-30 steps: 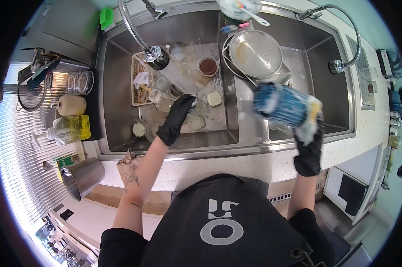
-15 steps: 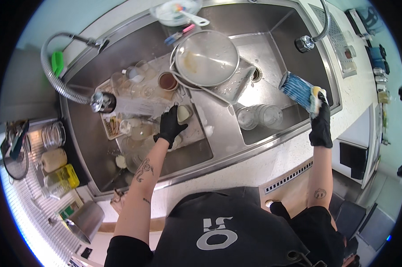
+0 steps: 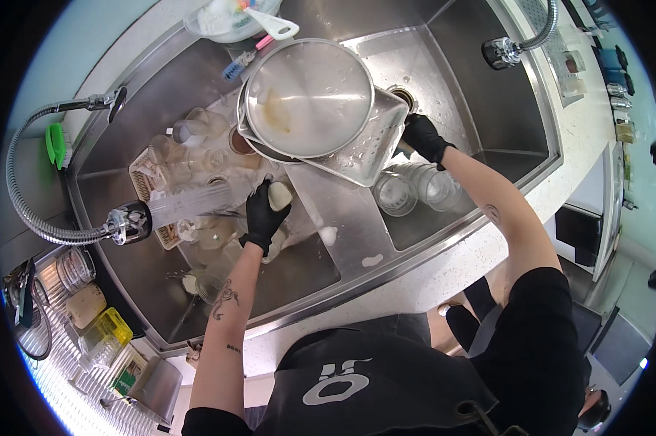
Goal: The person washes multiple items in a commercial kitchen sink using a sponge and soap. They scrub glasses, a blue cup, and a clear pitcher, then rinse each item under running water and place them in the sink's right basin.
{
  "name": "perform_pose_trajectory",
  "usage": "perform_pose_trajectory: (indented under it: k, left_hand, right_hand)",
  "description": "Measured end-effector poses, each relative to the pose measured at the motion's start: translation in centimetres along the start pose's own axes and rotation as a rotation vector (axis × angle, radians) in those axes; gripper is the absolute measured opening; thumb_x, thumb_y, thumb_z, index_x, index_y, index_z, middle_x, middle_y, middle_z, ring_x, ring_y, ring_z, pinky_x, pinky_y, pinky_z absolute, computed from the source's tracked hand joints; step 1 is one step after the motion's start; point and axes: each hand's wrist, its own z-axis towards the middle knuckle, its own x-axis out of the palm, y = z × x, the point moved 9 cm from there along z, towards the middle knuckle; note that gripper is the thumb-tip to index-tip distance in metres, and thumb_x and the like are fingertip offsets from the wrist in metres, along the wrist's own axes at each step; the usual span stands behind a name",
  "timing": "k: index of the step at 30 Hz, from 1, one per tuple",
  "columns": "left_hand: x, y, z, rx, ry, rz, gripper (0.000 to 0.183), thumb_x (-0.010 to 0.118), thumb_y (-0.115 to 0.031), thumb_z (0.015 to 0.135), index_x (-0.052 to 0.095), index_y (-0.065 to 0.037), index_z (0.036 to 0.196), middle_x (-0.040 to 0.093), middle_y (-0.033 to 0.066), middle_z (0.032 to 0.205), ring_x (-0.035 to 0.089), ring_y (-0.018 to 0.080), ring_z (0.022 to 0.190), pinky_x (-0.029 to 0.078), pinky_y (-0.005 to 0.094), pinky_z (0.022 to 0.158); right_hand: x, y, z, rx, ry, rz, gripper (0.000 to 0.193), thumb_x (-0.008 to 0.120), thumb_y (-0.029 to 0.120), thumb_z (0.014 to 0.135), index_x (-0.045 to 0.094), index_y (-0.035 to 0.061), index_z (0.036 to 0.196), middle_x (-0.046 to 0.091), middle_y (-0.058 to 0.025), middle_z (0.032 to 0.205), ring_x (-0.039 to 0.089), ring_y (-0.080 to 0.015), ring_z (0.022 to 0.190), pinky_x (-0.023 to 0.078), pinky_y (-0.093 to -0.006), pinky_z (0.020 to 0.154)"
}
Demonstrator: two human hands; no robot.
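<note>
My left hand [image 3: 265,215], in a black glove, is closed on a small pale cup [image 3: 280,196] above the left basin. Around it lie several clear cups and glasses [image 3: 210,161] and a brown-tinted cup [image 3: 241,141]. Water streams from the left spray faucet [image 3: 130,221] toward that hand. My right hand [image 3: 425,138], also black-gloved, reaches down into the right basin beside upturned clear glasses [image 3: 437,187]. Its fingers are curled downward; what lies beneath them is mostly hidden. The blue ribbed cup and the sponge cannot be made out.
A large round metal pan [image 3: 310,102] rests on a perforated metal tray [image 3: 375,149] across the divider [image 3: 357,218]. Behind are a blue bottle brush [image 3: 235,67] and a bowl with a white-handled brush [image 3: 273,25]. The right spray faucet [image 3: 501,52] hangs above the right basin.
My right hand has swung left and down into the right basin, from the counter side where it held the blue ribbed cup and sponge. My left hand now grips the pale cup.
</note>
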Motion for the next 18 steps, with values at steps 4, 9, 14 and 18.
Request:
perform_pose_trajectory:
  k: [4, 9, 14, 18]
  left_hand:
    - [-0.5, 0.3, -0.3, -0.098, -0.008, -0.113, 0.076, 0.076, -0.020, 0.054, 0.039, 0.000, 0.117, 0.054, 0.0176, 0.105, 0.054, 0.0317, 0.095, 0.044, 0.0382, 0.081]
    - [-4.7, -1.3, -1.2, -0.252, -0.066, -0.516, 0.079, 0.078, -0.014, 0.054, 0.035, -0.004, 0.120, 0.053, 0.0115, 0.103, 0.052, 0.0226, 0.098, 0.043, 0.0330, 0.085]
    - [-8.7, -1.4, -3.4, -0.436, -0.243, -0.962, 0.067, 0.069, -0.003, 0.063, 0.035, -0.004, 0.121, 0.050, 0.0084, 0.108, 0.049, 0.0171, 0.101, 0.040, 0.0317, 0.088]
    - [-7.6, -1.8, -5.4, -0.665, -0.291, -1.688, 0.042, 0.058, -0.017, 0.079, 0.042, -0.005, 0.116, 0.051, 0.0068, 0.108, 0.050, 0.0175, 0.100, 0.041, 0.0303, 0.088]
  right_hand:
    - [6.1, -2.0, 1.7, 0.021, -0.009, 0.379, 0.031, 0.057, 0.032, 0.071, 0.061, 0.0075, 0.089, 0.062, -0.0132, 0.083, 0.059, -0.0283, 0.079, 0.046, -0.0355, 0.069]
    - [8.6, 4.0, 0.3, -0.136, 0.240, 0.502, 0.029, 0.056, 0.030, 0.073, 0.061, 0.0073, 0.090, 0.062, -0.0119, 0.083, 0.060, -0.0266, 0.078, 0.046, -0.0344, 0.068]
    - [9.3, 7.9, -0.6, -0.238, 0.355, 0.482, 0.026, 0.055, 0.028, 0.075, 0.060, 0.0072, 0.090, 0.062, -0.0105, 0.083, 0.060, -0.0248, 0.078, 0.046, -0.0332, 0.067]
    - [7.3, 7.9, -0.4, -0.226, 0.321, 0.523, 0.024, 0.054, 0.026, 0.077, 0.060, 0.0071, 0.091, 0.063, -0.0094, 0.082, 0.060, -0.0234, 0.077, 0.047, -0.0323, 0.067]
